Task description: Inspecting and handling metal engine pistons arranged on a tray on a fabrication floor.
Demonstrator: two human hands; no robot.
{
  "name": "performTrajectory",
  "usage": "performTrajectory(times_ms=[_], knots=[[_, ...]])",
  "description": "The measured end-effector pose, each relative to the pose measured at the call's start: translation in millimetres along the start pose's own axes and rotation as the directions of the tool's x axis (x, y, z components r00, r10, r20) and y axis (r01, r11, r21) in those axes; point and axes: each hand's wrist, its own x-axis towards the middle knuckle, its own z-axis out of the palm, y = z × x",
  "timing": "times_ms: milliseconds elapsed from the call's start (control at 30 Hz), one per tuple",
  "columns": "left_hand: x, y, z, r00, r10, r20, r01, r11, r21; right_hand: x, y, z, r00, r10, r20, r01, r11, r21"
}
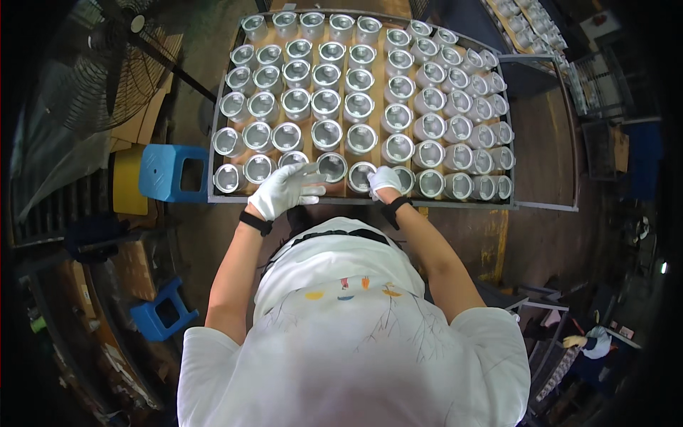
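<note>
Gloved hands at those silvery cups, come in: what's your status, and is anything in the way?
Left hand open beside a front-row cup. Right hand curled at the next cup, grip unclear. Neighbouring cups crowd close behind.

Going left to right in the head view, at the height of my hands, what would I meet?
Upper blue stool → leftmost front-row container → gloved left hand → gloved right hand → rightmost front-row container.
</note>
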Motion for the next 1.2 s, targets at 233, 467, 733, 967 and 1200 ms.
performTrajectory(times_ms=[233, 467, 733, 967, 1200], knots=[[-18, 0, -14, 0.994, 0.058, -0.089, -0.066, 0.994, -0.086, 8, -32, -46, 0.992, -0.123, -0.031, 0.111, 0.958, -0.266], [-29, 3, -6, 0.994, 0.077, -0.08, -0.083, 0.994, -0.074, 53, -66, -31, 0.907, -0.418, -0.053, 0.275, 0.684, -0.675], [-43, -4, -20, 0.985, 0.109, -0.136, -0.124, 0.986, -0.109, 51, -72, -55, 0.915, -0.395, -0.087, 0.267, 0.753, -0.602], [8, 19, 8, 0.999, 0.014, -0.042, -0.015, 1.0, -0.027, 38, -25, -116, 0.928, -0.373, -0.002, 0.225, 0.554, 0.802], [58, 19, 43, 0.958, -0.101, 0.268, 0.115, 0.993, -0.036, -31, -46, -123, 0.837, -0.478, -0.266, 0.485, 0.423, 0.766]])
